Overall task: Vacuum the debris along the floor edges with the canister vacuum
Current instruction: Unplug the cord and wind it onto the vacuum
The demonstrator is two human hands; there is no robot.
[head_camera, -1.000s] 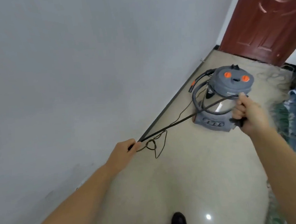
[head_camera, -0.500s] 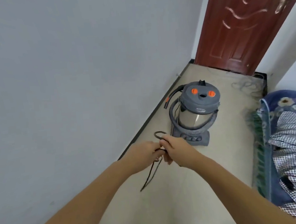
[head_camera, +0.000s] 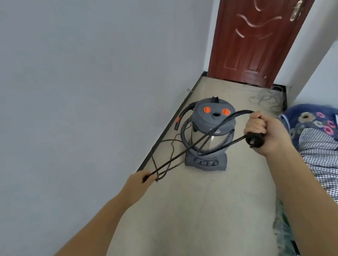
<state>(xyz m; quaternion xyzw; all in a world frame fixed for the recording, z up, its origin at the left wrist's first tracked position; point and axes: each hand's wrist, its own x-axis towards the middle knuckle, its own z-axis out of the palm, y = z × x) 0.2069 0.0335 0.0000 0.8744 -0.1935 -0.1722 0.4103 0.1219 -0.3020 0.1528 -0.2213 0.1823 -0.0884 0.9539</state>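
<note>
The floor [head_camera: 193,218] runs away from you as a narrow strip, with the wall [head_camera: 76,74] on the left and the door [head_camera: 262,32] at the far end. Your vacuum [head_camera: 209,132] stands upright on that strip, just right of the dark baseboard edge [head_camera: 164,136] and well short of the door, with its hose [head_camera: 187,130] looped around the drum. To the right, a bed with checked cloth [head_camera: 332,163] crowds the passage.

The cord [head_camera: 196,145] is what matters now. It stretches in several strands between your two hands, its long axis slanting from near-left up to far-right, crossing in front of the vacuum. A thinner loose length trails down to the floor by the baseboard, left of the machine.

Your right hand [head_camera: 267,132] is the one nearer the vacuum, raised beside its lid. Its fingers are curled tight around a loop of cord and around the black plug [head_camera: 255,140], which sticks out toward the left from your fist.

Your left hand [head_camera: 138,182] sits lower and nearer you, close to the wall, fingers closed over the other end of the strands.

You look to be sorting out the cord, so no cleaning along the edges has begun; I cannot see a socket from here.
</note>
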